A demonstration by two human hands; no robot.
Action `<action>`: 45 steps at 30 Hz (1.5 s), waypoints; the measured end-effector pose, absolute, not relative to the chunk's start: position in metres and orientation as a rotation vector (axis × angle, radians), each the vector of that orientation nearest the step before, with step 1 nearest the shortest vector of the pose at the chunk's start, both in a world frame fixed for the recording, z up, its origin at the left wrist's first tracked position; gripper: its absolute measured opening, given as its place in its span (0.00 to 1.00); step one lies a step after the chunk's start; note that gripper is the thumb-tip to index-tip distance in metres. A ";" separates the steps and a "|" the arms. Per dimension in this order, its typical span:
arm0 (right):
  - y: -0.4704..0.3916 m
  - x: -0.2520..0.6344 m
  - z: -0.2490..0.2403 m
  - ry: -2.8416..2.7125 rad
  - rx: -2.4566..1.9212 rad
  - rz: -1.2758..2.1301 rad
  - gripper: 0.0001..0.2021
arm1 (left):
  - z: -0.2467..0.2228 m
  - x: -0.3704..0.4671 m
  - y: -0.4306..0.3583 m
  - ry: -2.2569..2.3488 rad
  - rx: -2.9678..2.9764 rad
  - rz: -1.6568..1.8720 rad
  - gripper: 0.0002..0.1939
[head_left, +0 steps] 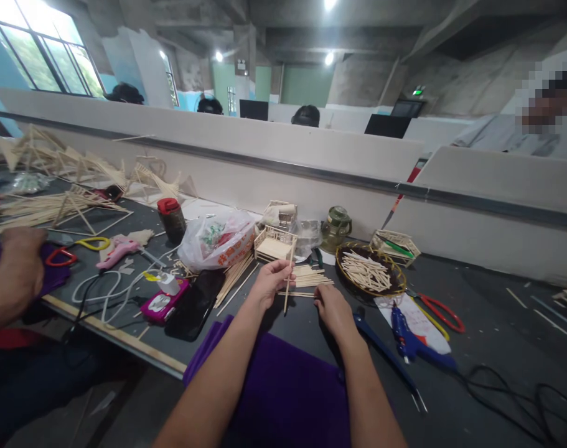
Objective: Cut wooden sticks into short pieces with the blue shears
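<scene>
Between the thumb and fingers of my left hand [274,281] a thin wooden stick [287,297] is held nearly upright. My right hand [333,306] rests low over the table with curled fingers, its fingertips at the ends of loose wooden sticks [306,277]; whatever they grip is hidden. Just behind my left hand stands a small wooden stick model [274,244] with railings. To the right of the loose sticks, a round woven basket [399,287] holds many short sticks.
Tweezers [395,361], a blue glue gun [421,348] and red-yellow scissors [444,314] lie right. A phone [195,305], pink power strip [164,302] and plastic bag [218,239] lie left. A jar [337,225] stands behind. Another person's hand [19,274] is far left.
</scene>
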State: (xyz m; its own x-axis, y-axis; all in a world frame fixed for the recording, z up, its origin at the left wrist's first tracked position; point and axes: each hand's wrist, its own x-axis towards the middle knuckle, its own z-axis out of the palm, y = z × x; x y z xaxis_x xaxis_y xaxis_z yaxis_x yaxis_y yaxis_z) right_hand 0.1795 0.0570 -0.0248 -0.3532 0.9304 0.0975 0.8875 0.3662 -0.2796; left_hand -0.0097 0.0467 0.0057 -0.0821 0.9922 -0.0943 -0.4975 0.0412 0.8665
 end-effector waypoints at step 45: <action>0.060 0.181 -0.030 -2.082 -1.331 0.468 0.07 | -0.013 -0.018 0.051 0.893 0.585 1.479 0.12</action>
